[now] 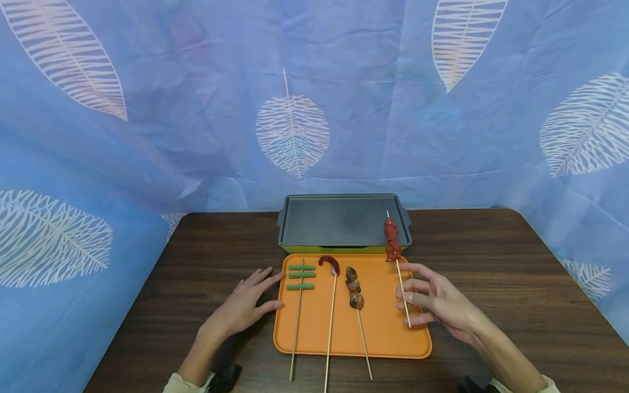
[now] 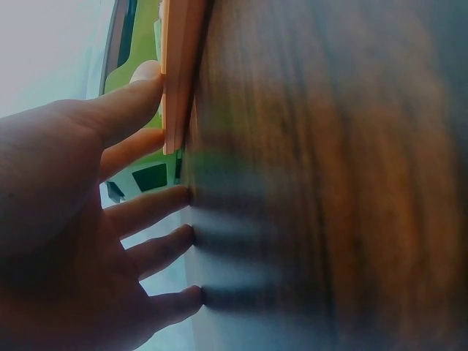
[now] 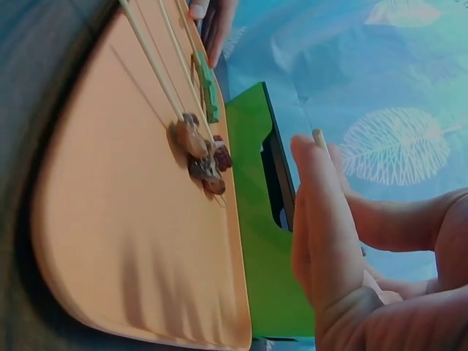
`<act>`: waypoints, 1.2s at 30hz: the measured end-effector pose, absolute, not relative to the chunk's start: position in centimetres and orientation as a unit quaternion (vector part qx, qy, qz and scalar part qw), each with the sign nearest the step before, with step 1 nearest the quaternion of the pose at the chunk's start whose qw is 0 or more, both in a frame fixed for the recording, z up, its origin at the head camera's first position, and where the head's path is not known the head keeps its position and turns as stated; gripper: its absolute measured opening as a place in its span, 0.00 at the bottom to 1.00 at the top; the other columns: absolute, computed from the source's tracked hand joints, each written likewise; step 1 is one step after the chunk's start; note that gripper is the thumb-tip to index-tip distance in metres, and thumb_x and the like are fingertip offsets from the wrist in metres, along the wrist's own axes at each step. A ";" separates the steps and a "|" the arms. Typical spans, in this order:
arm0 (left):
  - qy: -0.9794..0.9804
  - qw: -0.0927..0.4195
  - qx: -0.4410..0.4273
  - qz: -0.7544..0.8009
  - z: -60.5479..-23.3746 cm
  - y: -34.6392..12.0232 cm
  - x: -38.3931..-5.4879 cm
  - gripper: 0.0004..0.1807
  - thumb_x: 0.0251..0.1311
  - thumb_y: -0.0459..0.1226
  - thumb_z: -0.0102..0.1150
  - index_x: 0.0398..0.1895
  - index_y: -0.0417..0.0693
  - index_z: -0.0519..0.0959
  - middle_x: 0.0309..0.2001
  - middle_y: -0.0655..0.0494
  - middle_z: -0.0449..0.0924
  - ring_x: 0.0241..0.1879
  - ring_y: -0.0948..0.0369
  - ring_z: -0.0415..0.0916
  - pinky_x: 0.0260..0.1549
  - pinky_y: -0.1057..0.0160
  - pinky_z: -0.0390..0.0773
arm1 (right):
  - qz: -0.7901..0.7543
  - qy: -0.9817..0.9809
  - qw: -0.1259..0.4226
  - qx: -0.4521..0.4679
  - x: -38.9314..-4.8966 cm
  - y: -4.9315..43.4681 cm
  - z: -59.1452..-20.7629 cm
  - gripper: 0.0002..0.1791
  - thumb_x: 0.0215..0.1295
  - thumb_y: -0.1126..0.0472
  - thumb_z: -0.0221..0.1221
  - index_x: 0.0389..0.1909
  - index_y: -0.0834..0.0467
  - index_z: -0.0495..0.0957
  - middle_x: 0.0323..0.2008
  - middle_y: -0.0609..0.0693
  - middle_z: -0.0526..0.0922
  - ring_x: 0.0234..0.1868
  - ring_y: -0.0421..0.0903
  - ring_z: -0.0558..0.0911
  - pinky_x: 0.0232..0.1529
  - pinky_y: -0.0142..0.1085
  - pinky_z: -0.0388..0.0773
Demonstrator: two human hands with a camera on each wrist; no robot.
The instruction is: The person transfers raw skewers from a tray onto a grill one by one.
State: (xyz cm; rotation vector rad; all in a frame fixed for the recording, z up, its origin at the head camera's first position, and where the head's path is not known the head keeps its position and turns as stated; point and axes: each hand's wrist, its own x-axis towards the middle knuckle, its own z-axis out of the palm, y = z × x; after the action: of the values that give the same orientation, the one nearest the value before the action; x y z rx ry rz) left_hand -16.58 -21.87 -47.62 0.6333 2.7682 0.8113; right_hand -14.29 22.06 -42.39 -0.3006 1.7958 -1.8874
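My right hand [image 1: 437, 299] pinches the stick of a skewer with red meat chunks [image 1: 392, 240], thumb against fingers. This skewer is raised over the right side of an orange tray [image 1: 388, 341], tip pointing away; in the right wrist view only a bit of its stick [image 3: 319, 137] shows. My left hand [image 1: 241, 307] is at the tray's left edge, fingers spread, thumb and index fingertip right at the rim. On the tray lie a skewer with green bean-like pieces [image 1: 301, 275], one with a dark red curled tentacle [image 1: 331, 264] and one with brown mushroom-like chunks [image 1: 353, 288].
Behind the tray stands a grill with a dark flat plate [image 1: 334, 221] and a green body [image 3: 267, 270]. The stick ends of the lying skewers stick out past the tray's near edge over the brown wooden table [image 1: 491, 262]. A blue leaf-patterned cloth [image 1: 363, 136] hangs behind.
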 end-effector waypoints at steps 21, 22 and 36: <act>0.933 0.096 0.215 0.272 -47.9 -21.9 -16.6 0.37 0.71 0.53 0.60 0.79 0.55 0.64 0.78 0.40 0.56 0.78 0.38 0.47 0.66 0.23 0.48 | -0.684 0.708 0.165 -0.052 -17.8 22.1 -42.9 0.33 0.78 0.66 0.56 0.76 0.72 0.55 0.51 0.51 0.87 0.46 0.46 0.88 0.41 0.46 0.87; 0.933 0.097 0.214 0.273 -47.9 -22.0 -16.6 0.37 0.71 0.53 0.60 0.79 0.55 0.64 0.78 0.40 0.56 0.78 0.38 0.47 0.67 0.23 0.48 | -0.685 0.709 0.162 -0.051 -17.9 22.1 -42.9 0.33 0.78 0.66 0.56 0.76 0.72 0.55 0.51 0.51 0.87 0.46 0.46 0.88 0.41 0.45 0.87; 0.933 0.089 0.214 0.277 -47.9 -22.0 -16.6 0.37 0.71 0.53 0.60 0.79 0.55 0.65 0.78 0.41 0.57 0.78 0.38 0.47 0.66 0.23 0.48 | -0.688 0.707 0.160 -0.035 -19.5 22.1 -42.7 0.33 0.78 0.67 0.54 0.77 0.72 0.54 0.50 0.51 0.86 0.47 0.46 0.88 0.43 0.45 0.86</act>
State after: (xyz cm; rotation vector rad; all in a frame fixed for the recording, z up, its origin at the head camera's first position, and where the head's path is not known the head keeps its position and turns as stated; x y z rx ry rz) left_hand -16.56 -21.99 -47.91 0.6353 2.7745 0.8228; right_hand -19.47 22.10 -42.72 -0.0989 2.0201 -1.9650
